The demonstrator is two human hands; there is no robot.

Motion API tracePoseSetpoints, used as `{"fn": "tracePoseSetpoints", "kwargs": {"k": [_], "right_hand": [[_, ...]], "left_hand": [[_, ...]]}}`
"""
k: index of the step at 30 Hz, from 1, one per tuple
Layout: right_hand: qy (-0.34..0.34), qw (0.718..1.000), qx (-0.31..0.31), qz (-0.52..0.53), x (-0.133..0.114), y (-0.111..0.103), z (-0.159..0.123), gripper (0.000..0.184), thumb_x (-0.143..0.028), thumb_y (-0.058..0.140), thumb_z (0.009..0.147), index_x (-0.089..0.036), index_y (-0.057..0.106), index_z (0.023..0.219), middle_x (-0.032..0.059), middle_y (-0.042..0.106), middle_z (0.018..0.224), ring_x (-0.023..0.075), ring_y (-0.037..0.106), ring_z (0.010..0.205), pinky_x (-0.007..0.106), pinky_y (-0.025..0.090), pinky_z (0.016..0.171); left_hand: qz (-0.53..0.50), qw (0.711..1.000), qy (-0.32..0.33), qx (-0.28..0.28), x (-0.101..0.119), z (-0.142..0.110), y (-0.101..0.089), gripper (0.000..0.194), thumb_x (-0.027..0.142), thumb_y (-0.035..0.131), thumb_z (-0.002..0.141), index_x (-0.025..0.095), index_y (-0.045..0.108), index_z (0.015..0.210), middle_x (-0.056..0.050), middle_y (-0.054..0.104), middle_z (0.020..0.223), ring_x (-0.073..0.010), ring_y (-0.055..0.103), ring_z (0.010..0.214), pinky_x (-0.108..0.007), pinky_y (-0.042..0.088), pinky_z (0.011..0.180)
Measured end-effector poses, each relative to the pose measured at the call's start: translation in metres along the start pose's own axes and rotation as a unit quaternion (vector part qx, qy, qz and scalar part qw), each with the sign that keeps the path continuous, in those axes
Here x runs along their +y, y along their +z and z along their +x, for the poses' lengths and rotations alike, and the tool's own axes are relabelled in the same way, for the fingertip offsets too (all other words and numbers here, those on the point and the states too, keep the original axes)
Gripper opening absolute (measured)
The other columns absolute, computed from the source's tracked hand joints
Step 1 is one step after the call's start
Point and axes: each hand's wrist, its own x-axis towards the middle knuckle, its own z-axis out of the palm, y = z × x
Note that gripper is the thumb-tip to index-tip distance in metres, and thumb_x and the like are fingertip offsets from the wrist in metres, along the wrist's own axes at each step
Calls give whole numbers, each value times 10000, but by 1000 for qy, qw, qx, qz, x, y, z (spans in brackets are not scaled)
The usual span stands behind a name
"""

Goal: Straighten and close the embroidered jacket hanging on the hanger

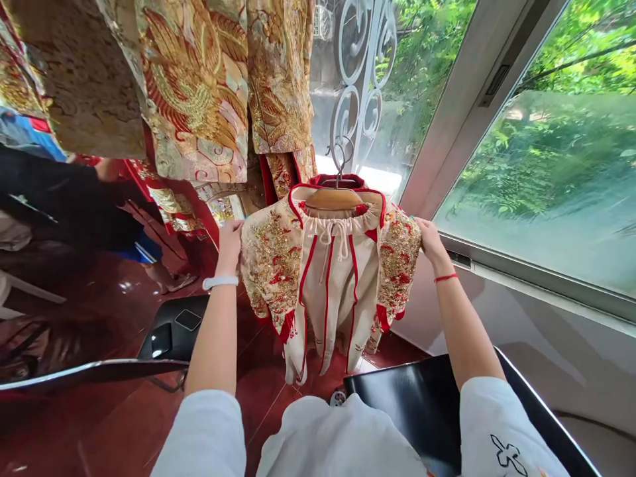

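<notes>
A small cream garment with red trim and gold embroidery [330, 285] hangs on a wooden hanger [334, 197] with a metal hook. My left hand [230, 244] grips the garment's left shoulder, fingers closed on the cloth. My right hand [430, 240] holds its right shoulder the same way. A white band sits on my left wrist and a red string on my right wrist. Both arms reach forward at chest height.
Large gold and red embroidered robes [193, 86] hang above at left. A window [546, 152] with a white scroll grille [362, 73] fills the right. A black chair [422, 404] stands below, another black seat [173, 331] at left, and a person in dark clothes [64, 199] beyond.
</notes>
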Motion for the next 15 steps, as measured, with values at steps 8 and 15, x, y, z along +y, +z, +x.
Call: {"fn": "tracePoseSetpoints", "kwargs": {"k": [8,15], "right_hand": [[-17,935,145,-323,56,60,-194,372,-502,618,822,-204,476,994,167,563,1067,352,511,1047,537,451,925],[86,911,30,-402,99,53,-211,140,-271,378,925,-202,495,893,117,613,930,269,570,880,364,454,735]], "left_hand": [[253,955,144,60,-56,-203,26,445,444,743,720,199,491,994,-164,594,1010,-375,584,1008,-556,482,908],[365,930,15,-40,-87,-230,53,113,201,553,876,164,548,983,-146,665,976,-294,675,903,-368,512,736]]}}
